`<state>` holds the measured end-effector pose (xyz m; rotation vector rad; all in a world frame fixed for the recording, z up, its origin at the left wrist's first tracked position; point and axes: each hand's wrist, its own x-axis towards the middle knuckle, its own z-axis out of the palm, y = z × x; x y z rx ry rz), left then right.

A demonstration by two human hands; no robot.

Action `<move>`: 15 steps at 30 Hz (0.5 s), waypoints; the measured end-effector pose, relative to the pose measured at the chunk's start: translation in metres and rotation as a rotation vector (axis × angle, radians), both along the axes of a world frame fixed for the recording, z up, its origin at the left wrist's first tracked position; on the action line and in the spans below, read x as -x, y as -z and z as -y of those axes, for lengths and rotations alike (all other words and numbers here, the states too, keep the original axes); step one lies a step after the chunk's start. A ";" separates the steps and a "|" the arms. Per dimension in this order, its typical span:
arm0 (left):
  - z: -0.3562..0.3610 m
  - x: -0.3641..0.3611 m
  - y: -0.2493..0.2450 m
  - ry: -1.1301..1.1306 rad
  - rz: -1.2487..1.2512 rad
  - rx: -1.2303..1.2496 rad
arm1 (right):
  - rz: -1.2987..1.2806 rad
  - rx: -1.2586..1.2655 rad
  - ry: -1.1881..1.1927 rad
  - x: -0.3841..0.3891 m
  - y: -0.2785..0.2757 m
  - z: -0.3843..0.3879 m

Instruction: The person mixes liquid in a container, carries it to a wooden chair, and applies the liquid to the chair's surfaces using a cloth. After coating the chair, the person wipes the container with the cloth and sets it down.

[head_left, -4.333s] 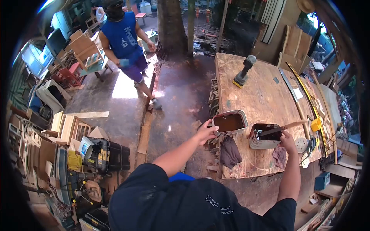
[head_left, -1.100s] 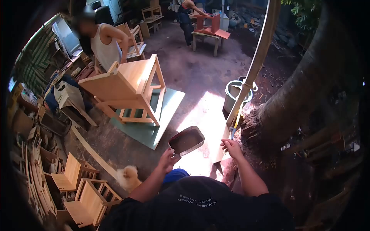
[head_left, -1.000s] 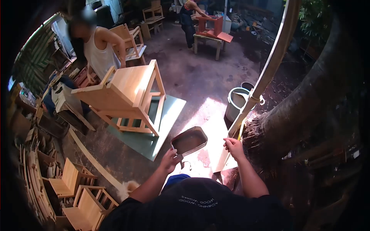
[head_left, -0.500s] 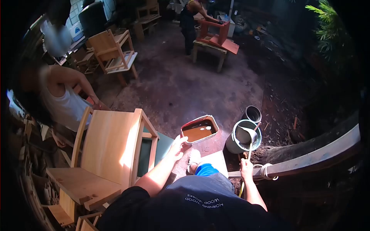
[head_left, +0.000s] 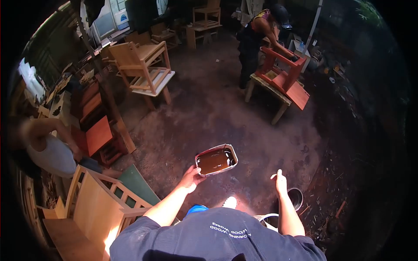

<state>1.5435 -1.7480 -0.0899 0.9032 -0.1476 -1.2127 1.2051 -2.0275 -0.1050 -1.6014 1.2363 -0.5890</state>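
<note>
My left hand (head_left: 190, 179) grips the near left corner of a rectangular tub (head_left: 235, 155), thumb over its rim. Dark brown liquid with bright reflections lies in the tub, which is held out over the floor. Out to the right, my right hand (head_left: 280, 180) is raised with thumb and finger apart, and nothing shows in it. Below that hand are a dark round container (head_left: 300, 201) and the pale rim of a bucket (head_left: 264, 215), mostly hidden by my shirt and forearm.
Unfinished wooden furniture (head_left: 93, 204) and a green board (head_left: 138, 185) stand at lower left, beside a person in a white top (head_left: 52, 154). Further off, another person (head_left: 250, 52) leans over a red wooden piece (head_left: 285, 74) on a low table (head_left: 278, 102). A chair (head_left: 143, 65) stands upper left.
My view has turned and moved forward. My right hand has let go of the long handle over the bucket and now sits further forward. My left hand still holds the tub.
</note>
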 end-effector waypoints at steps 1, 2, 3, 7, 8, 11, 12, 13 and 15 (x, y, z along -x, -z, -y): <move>0.022 -0.009 -0.007 -0.046 0.007 -0.002 | 0.067 0.101 -0.118 -0.030 -0.017 0.039; 0.043 -0.020 -0.012 -0.090 0.011 -0.007 | 0.133 0.197 -0.236 -0.057 -0.031 0.074; 0.064 -0.031 -0.011 -0.116 -0.021 -0.014 | 0.131 0.204 -0.256 -0.085 -0.043 0.102; 0.140 -0.083 0.002 -0.248 -0.052 -0.042 | 0.170 -0.014 -0.453 -0.185 -0.067 0.191; 0.159 -0.099 0.005 -0.268 -0.058 -0.039 | 0.089 0.029 -0.520 -0.207 -0.069 0.210; 0.209 -0.155 0.014 -0.273 -0.037 -0.037 | -0.053 0.088 -0.488 -0.242 -0.058 0.266; 0.225 -0.176 0.019 -0.286 -0.035 -0.035 | -0.139 0.156 -0.473 -0.248 -0.058 0.282; 0.261 -0.219 0.022 -0.294 -0.038 -0.042 | -0.285 0.477 -0.536 -0.232 0.030 0.354; 0.296 -0.266 0.021 -0.298 -0.050 -0.062 | -0.474 0.608 -0.452 -0.174 0.133 0.405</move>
